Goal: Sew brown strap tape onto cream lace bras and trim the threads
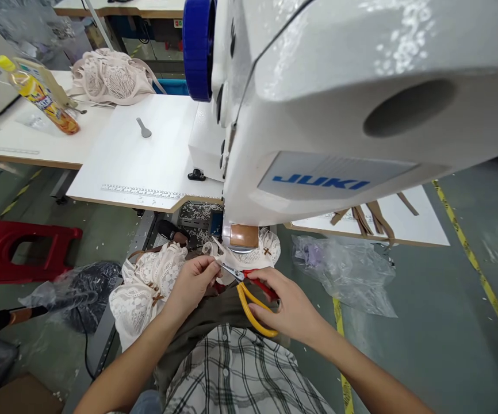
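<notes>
My right hand [281,302] is closed around a pair of scissors [251,299] with one red and one yellow handle loop. The blades point left, to the fingertips of my left hand [195,282]. That hand pinches the edge of a white lace bra [242,259] with a small brown bow, lying under the front end of the white sewing machine [318,132]. Exactly what sits between my left fingertips is too small to make out. More white lace bras [145,287] are heaped beside my left forearm, on my left.
Brown strips [372,218] hang over the right tabletop. A clear plastic bag [348,276] lies below. Left are a red stool [20,250], a drink bottle [42,98], a grey tool [144,128] and a beige garment pile [111,77].
</notes>
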Action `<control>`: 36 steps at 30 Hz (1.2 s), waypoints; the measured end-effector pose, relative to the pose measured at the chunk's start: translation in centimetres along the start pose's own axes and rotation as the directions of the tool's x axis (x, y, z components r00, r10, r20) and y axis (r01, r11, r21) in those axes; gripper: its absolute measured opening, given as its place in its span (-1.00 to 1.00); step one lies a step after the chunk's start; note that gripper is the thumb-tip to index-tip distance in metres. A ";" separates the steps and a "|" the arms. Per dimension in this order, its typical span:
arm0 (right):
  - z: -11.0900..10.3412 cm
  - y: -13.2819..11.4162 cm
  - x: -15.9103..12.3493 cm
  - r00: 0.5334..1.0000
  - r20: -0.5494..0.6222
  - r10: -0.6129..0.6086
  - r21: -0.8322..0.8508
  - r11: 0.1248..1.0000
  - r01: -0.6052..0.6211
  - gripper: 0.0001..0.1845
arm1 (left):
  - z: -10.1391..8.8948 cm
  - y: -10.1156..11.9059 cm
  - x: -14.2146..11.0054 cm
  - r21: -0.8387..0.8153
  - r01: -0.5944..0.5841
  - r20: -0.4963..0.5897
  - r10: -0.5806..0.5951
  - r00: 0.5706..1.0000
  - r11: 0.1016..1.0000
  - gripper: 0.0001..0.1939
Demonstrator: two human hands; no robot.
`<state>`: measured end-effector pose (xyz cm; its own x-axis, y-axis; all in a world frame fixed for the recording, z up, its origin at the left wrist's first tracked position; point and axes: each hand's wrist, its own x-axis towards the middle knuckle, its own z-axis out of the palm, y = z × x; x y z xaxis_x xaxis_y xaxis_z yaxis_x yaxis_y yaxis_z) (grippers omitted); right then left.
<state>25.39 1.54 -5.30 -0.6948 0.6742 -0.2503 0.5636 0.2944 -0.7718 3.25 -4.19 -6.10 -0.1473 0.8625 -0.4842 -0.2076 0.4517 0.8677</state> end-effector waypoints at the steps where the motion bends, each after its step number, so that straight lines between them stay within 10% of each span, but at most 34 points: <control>1: 0.0 0.0 0.2 1.000 0.007 0.008 -0.001 1.000 -0.008 -0.56 | 0.0 0.1 -0.1 0.018 -0.003 -0.004 0.003 1.000 1.000 -0.64; 13: -1.9 1.0 -2.0 0.998 -0.027 0.050 -0.012 0.999 -0.050 -0.64 | 0.0 -1.0 -0.1 -0.136 -0.016 -0.047 0.010 0.999 0.991 -0.65; 18: -8.2 3.8 -0.5 0.971 -0.230 0.063 -0.279 0.952 -0.127 -0.62 | 0.5 -0.5 -0.3 -0.296 -0.026 -0.038 0.015 0.999 0.955 -0.63; 22: -12.8 4.4 3.0 0.880 -0.442 -0.176 -0.589 0.797 -0.137 -0.64 | 0.6 0.5 -0.5 -0.315 -0.021 -0.004 0.021 1.000 0.949 -0.63; 26: -9.5 1.0 3.6 0.792 -0.398 -0.463 -0.657 0.747 0.106 -0.70 | 0.8 1.8 -0.8 -0.209 0.140 0.217 -0.094 0.972 0.968 -0.70; 30: -2.7 -0.7 3.3 0.772 0.092 -0.628 -0.479 0.652 0.588 -0.77 | 1.3 3.4 -0.9 0.129 0.258 0.440 -0.288 0.850 0.958 -0.74; 34: -1.8 1.6 4.1 0.880 -0.067 -0.470 -0.363 0.833 0.417 -0.77 | 1.1 2.2 -1.3 0.444 -0.088 0.141 0.028 0.990 0.892 -0.71; 36: -2.8 2.8 4.2 0.928 -0.298 -0.226 -0.180 0.968 0.178 -0.80 | 0.9 -0.2 -1.3 0.519 -0.261 -0.057 0.338 0.939 0.814 -0.71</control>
<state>25.34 7.09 -6.88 -0.6388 0.7606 0.1159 0.5022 0.5263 -0.6861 4.40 -5.20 -5.50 -0.2638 0.9498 -0.1681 0.3715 0.2609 0.8910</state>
